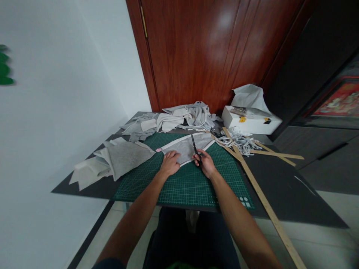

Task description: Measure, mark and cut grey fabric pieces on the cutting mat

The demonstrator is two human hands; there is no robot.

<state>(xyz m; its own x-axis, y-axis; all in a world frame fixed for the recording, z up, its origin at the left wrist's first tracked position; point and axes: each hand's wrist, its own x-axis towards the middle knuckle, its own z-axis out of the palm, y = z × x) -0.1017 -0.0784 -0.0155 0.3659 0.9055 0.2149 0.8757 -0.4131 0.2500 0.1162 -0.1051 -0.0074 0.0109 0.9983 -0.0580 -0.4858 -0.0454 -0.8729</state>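
Across the centre of the frame, the cutting mat (pixel 190 190) is showing deep green with a fine pale grid, and the fabric piece (pixel 183 147) on it is showing grey with whitish edges. At the top, the door (pixel 193 48) is glowing reddish brown with darker wood grain. The wall (pixel 56 93) at left is looking pale bluish white, the tabletop (pixel 291 186) at lower right dark grey, and the long ruler (pixel 260 196) yellowish tan.
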